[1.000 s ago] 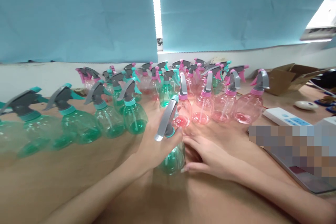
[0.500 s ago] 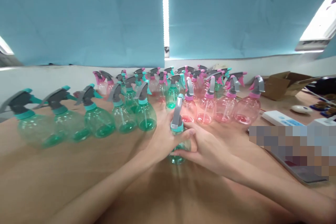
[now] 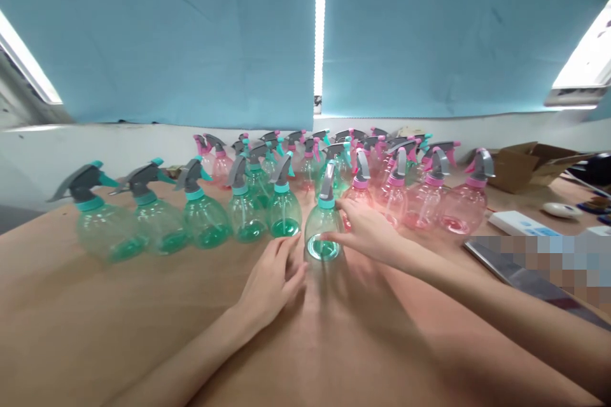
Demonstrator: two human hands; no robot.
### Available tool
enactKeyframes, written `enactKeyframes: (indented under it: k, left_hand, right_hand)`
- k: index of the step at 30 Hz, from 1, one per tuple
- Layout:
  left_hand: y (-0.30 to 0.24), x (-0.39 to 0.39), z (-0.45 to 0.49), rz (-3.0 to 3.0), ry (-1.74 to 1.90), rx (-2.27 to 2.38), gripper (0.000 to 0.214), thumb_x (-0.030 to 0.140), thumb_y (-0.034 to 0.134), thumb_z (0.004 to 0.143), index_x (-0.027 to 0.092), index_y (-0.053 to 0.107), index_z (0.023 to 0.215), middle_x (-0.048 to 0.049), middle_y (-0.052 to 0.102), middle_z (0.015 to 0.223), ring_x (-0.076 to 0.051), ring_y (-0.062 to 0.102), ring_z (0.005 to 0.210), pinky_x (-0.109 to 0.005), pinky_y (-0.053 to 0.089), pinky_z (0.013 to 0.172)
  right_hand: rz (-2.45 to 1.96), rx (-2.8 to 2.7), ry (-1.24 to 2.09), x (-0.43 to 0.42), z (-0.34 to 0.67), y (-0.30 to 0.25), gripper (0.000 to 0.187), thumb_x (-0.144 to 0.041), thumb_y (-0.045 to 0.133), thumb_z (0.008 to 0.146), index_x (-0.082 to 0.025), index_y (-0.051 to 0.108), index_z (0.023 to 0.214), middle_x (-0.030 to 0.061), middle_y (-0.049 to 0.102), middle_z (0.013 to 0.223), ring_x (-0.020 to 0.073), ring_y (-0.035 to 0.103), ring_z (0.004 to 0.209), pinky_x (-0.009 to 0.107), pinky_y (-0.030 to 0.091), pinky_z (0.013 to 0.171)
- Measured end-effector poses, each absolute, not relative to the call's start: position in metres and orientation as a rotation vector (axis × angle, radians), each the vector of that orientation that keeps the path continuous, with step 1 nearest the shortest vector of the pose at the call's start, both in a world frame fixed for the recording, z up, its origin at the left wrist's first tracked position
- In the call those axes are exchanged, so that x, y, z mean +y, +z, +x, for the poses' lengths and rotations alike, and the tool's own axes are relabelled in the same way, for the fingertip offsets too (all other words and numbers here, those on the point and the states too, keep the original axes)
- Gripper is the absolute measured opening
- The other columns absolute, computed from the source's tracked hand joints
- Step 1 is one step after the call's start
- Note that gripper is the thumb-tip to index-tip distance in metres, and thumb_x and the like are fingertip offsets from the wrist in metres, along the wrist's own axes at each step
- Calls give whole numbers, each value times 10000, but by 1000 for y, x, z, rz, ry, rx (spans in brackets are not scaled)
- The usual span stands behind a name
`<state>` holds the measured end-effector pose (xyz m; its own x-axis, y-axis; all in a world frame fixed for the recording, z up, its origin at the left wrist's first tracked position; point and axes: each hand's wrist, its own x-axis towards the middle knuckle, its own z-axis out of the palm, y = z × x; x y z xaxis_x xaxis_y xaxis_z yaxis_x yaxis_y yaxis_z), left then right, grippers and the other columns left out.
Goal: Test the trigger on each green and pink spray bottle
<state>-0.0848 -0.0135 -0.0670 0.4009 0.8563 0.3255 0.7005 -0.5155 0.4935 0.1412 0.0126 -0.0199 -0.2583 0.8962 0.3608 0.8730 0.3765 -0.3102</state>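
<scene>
1. on the brown worktop [image 3: 95, 324], near the middle, a green spray bottle [image 3: 323, 229] stands upright at the right end of a row of green bottles [image 3: 191, 222], just beside the last of them; its grey trigger points away from the camera.
2. right hand [image 3: 367, 232] rests against the bottle's right side, fingers [image 3: 341, 205] loosely curved around the neck and shoulder, thumb low by the base. it looks like a steadying touch more than a firm grip, which would suit setting a bottle into line.
3. left hand [image 3: 272, 280] lies flat on the worktop just left of the bottle's base, fingers spread and relaxed, holding nothing; the fingertips are close to the bottle, but i cannot tell whether they touch it.
4. to the right, a row of pink bottles [image 3: 420, 203] begins just beside the green one, so the colours seem kept apart: green to the left, pink to the right. more bottles of both colours crowd together behind [image 3: 310, 152], near the white wall ledge.
5. every bottle in the front rows stands upright with its spray head fitted, which suggests orderly sorting rather than random parking.
6. far right, an open cardboard box [image 3: 525, 165], a white device [image 3: 518, 222] and a small white oval object [image 3: 563, 209] sit well apart from the hands, with a blurred patch nearby.
7. blue sheets [image 3: 191, 32] cover the windows behind.
</scene>
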Motion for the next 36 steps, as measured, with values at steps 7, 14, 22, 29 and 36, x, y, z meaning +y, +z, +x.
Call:
enactKeyframes:
  k: [7,14,22,29,36]
  left_hand:
    - [-65,-16,-85,2380,801,1279,369,172,489,919,230,532,1280,-73,587,1214,-224,582,1120,-398,495,974]
    - [-67,-18,-84,2337,789,1266,314,173,485,912,230,558,1212,-74,609,1136,-222,618,1032,-401,524,912]
    - [-67,-16,-85,2272,771,1228,281,154,478,919,238,593,1161,-57,623,1086,-207,642,986,-374,541,888]
    - [-67,-16,-85,2222,755,1234,268,158,475,928,229,589,1159,-63,621,1089,-204,653,991,-376,551,897]
    - [-68,-12,-86,2201,788,1242,242,209,468,938,221,596,1143,-69,636,1136,-209,659,1006,-392,551,903]
  right_hand:
    - [-1672,-2160,44,38,136,-10,386,-533,630,834,-191,556,997,115,690,987,329,668,922,382,488,678]
    - [-1724,-2214,39,55,132,-5,391,-535,644,823,-193,525,972,103,690,927,318,674,860,338,450,597]
    - [-1748,-2216,43,66,132,-5,384,-505,624,855,-176,532,1030,108,696,890,318,680,853,339,458,610]
    - [-1720,-2171,48,50,132,-5,625,-532,629,860,-111,493,1302,186,662,1204,354,639,1082,407,508,805]
    - [-1548,-1984,46,14,172,0,253,-416,582,917,-225,685,1048,49,754,1015,265,696,951,355,508,757]
